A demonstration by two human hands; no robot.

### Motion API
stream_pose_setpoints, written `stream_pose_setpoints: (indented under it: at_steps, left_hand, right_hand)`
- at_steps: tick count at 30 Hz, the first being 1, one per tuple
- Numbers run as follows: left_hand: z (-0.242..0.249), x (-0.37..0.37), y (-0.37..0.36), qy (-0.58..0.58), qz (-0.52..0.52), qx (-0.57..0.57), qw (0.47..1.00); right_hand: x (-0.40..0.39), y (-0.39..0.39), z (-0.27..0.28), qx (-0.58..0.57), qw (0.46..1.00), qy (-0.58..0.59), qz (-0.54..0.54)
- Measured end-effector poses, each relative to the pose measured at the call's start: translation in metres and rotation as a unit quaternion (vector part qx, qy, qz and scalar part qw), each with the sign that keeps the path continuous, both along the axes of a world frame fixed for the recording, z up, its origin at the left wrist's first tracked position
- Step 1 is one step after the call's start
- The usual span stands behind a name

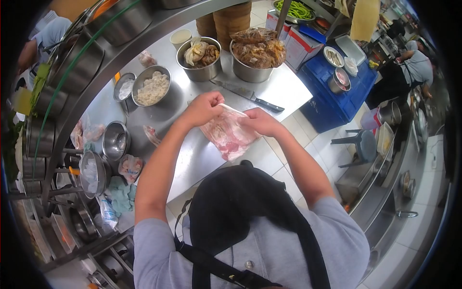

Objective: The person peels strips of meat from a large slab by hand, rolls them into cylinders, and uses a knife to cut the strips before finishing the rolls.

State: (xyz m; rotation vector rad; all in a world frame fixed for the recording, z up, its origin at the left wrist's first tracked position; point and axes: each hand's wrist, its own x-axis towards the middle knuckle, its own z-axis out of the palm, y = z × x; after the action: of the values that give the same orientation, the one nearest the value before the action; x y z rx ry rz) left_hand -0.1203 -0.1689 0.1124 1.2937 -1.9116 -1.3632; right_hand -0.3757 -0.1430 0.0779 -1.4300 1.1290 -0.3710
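Note:
A broad, flat slab of raw meat (230, 134), pink with pale fat, hangs between my two hands near the table's edge. My left hand (208, 107) is closed on its upper left corner. At the upper right side, my right hand (262, 121) pinches it with the thumb on the near face. Just beyond the hands, a kitchen knife (250, 96) with a black handle lies on the steel table (187, 151). To the left of my left forearm lies a small strip of raw meat (152, 135).
Behind the knife stand two steel pots (202, 71) heaped with food. A bowl of pale chopped food (151, 88) and a bowl of white powder (126, 87) sit left. A blue bin (332, 103) and a stool (363, 144) stand right. Another person (416, 65) works farther right.

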Motion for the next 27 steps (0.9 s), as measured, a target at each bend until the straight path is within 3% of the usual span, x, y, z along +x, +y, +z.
stream_pose_setpoints:
  at_steps: [1, 8, 10, 13, 14, 18, 20, 21, 23, 27]
  left_hand:
    - [0.005, 0.001, 0.000, 0.062, 0.029, 0.045, 0.997]
    - [0.045, 0.026, 0.013, 0.098, 0.031, 0.039, 0.994]
    - [0.058, 0.037, 0.020, 0.098, 0.025, 0.156, 0.983]
    - [0.029, 0.032, 0.024, 0.089, 0.033, 0.150, 0.984]
    - [0.007, 0.031, 0.025, 0.071, -0.009, 0.062, 0.995]
    - [-0.003, 0.004, 0.041, 0.066, -0.044, -0.053, 0.995]
    - [0.002, -0.004, 0.043, 0.181, -0.060, 0.049, 0.980]
    - [0.006, -0.004, 0.042, 0.182, -0.064, 0.048, 0.980]
    - [0.016, 0.001, 0.039, 0.222, -0.060, 0.169, 0.959]
    - [0.027, 0.022, 0.037, 0.238, -0.073, 0.143, 0.958]
  right_hand:
    - [-0.006, 0.000, 0.006, -0.003, 1.000, -0.017, 0.015]
    - [-0.020, -0.007, 0.011, -0.003, 0.992, -0.018, 0.126]
    - [-0.020, -0.010, 0.015, -0.001, 0.990, -0.022, 0.137]
    - [-0.012, -0.017, 0.026, -0.009, 0.988, -0.003, 0.155]
    - [-0.008, -0.021, 0.033, -0.019, 0.986, 0.018, 0.165]
    - [0.010, -0.032, 0.064, -0.069, 0.969, 0.088, 0.218]
    - [0.018, -0.038, 0.078, -0.069, 0.962, 0.068, 0.255]
    - [0.022, -0.037, 0.091, -0.070, 0.963, 0.070, 0.252]
    - [0.030, -0.034, 0.127, -0.082, 0.951, 0.106, 0.278]
    - [0.036, -0.034, 0.162, -0.077, 0.931, 0.155, 0.322]
